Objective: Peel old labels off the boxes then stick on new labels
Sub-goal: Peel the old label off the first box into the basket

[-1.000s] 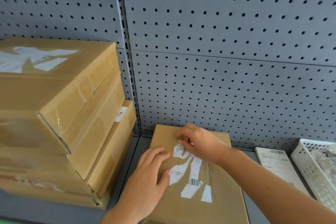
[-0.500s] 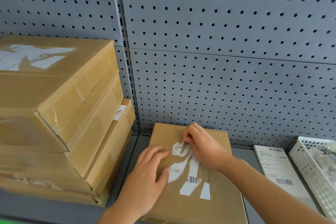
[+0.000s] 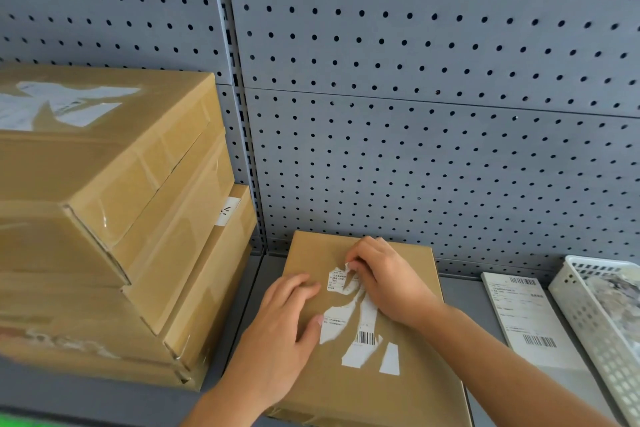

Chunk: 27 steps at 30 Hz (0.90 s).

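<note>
Peeling away at a torn old label, a person works on the flat box (image 3: 408, 392) lying on a grey shelf against the pegboard (image 3: 415, 149). Left of the box stands a stack of taped cartons (image 3: 114, 218), the top one carrying label remnants of its own. On the box's left half the left hand (image 3: 280, 329) lies flat, fingers straight and a little spread. It holds nothing and presses the lid down, its thumb tip at the edge of the lower label strips (image 3: 360, 340). Near the box's far edge the right hand (image 3: 388, 284) has curled its fingers and now pinches a lifted corner of the upper scrap (image 3: 337, 282). A second ago its fingertips were only picking at the scrap's top edge. With a corner free, this scrap looks ready to pull off. The barcode strips below remain stuck down, so the peeling is far from over. Right of the box wait a fresh label sheet (image 3: 526, 319) and, beyond it, a white basket (image 3: 595, 322).
</note>
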Each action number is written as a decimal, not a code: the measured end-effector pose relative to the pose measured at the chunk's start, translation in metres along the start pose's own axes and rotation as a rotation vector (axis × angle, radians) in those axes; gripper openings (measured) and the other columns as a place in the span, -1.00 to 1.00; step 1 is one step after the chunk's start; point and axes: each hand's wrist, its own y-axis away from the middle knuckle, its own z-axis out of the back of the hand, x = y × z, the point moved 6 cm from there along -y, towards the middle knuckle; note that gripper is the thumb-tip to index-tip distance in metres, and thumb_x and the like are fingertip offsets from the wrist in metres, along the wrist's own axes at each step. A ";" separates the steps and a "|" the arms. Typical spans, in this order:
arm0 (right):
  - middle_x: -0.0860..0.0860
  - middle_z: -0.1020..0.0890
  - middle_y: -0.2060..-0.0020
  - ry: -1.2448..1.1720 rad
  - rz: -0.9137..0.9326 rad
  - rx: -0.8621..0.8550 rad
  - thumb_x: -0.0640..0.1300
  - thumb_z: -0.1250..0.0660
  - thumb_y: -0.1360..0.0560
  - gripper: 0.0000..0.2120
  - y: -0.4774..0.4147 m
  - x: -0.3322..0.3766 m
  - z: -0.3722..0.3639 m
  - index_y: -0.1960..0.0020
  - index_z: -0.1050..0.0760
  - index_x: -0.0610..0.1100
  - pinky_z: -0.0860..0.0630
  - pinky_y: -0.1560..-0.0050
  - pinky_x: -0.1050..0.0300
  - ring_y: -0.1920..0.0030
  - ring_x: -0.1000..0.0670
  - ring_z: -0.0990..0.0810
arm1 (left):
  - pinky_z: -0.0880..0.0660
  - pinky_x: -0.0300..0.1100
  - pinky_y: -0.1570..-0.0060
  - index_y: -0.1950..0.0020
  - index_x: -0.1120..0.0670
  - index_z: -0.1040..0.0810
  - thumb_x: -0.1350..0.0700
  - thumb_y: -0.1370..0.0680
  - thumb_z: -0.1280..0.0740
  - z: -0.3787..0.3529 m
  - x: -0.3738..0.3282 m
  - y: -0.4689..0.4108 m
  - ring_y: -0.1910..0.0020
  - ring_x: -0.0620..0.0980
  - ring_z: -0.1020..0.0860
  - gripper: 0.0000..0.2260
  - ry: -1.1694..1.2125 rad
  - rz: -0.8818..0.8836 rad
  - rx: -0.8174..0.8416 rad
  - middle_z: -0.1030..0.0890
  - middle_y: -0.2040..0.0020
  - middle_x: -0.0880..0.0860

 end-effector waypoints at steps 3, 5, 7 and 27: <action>0.20 -0.57 0.14 -0.123 -0.080 -0.032 -0.25 -0.25 -0.63 -0.89 0.004 -0.003 0.007 0.00 -0.53 -0.10 -0.40 0.03 0.36 0.06 0.16 -0.50 | -0.26 -0.33 -0.38 -0.51 -0.17 -0.31 -0.15 -0.67 -0.16 -0.001 0.000 0.000 -0.53 -0.36 0.00 -0.60 -0.003 0.003 0.006 -0.10 -0.46 -0.43; 0.15 -0.62 0.15 -0.156 -0.104 -0.060 -0.25 -0.26 -0.63 -0.87 0.005 -0.004 0.010 -0.02 -0.56 -0.08 -0.44 0.03 0.34 0.06 0.15 -0.55 | -0.25 -0.33 -0.38 -0.51 -0.16 -0.31 -0.16 -0.67 -0.15 -0.001 0.000 0.000 -0.53 -0.35 0.00 -0.60 -0.001 0.001 0.009 -0.10 -0.46 -0.43; 0.12 -0.63 0.13 -0.165 -0.123 -0.079 -0.28 -0.25 -0.63 -0.81 0.006 -0.006 0.012 -0.09 -0.60 -0.07 -0.43 0.04 0.39 0.05 0.18 -0.57 | -0.26 -0.33 -0.38 -0.51 -0.16 -0.31 -0.16 -0.67 -0.15 -0.001 0.000 0.000 -0.53 -0.35 0.01 -0.60 -0.004 0.000 0.011 -0.10 -0.46 -0.43; 0.06 -0.59 0.06 0.101 -0.190 0.030 -0.28 -0.20 -0.56 -0.79 0.003 -0.018 0.013 -0.01 -0.59 -0.10 -0.54 0.12 -0.01 0.14 0.01 -0.56 | -0.21 -0.43 -0.25 -0.52 -0.19 -0.29 -0.16 -0.67 -0.14 0.000 -0.001 0.000 -0.49 -0.44 0.04 -0.60 -0.020 0.003 0.016 -0.07 -0.46 -0.45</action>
